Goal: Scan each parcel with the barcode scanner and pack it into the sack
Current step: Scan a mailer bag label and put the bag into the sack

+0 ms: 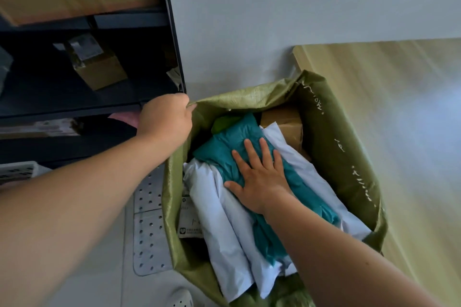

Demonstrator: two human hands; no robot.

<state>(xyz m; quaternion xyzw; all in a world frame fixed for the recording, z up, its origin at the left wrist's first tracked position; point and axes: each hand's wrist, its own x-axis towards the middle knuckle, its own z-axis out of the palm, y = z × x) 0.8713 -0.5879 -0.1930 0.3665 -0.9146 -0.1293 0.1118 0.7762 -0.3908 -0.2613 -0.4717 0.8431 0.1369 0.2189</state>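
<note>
The right hand [259, 177] lies flat with its fingers straight and spread, palm down on a teal plastic mailer parcel [237, 137]. It clamps nothing and only presses. The left hand [166, 117] is curled tight on the rim of the olive-green woven sack [249, 96], pulling that edge up and out so the mouth gapes.

The teal parcel lies inside the sack, on top of the load. White plastic mailers [224, 219] lie on either side of it and partly under it. A brown cardboard box [284, 119] sits deeper, at the far side against the sack wall. The barcode scanner is not in view.

The step in hand looks like bedding this parcel down. It probably goes best with the push coming straight down through the palm, so the soft mailers flatten and do not slide sideways. The left hand would do well to hold the rim taut, since the woven cloth is likely to fold inward over the load if it slackens. The teal film looks slippery, so a slow push seems safer than a shove.

Dark metal shelving [99, 107] stands just beside the left hand. A perforated white panel [149, 232] lies on the floor beside the sack.
</note>
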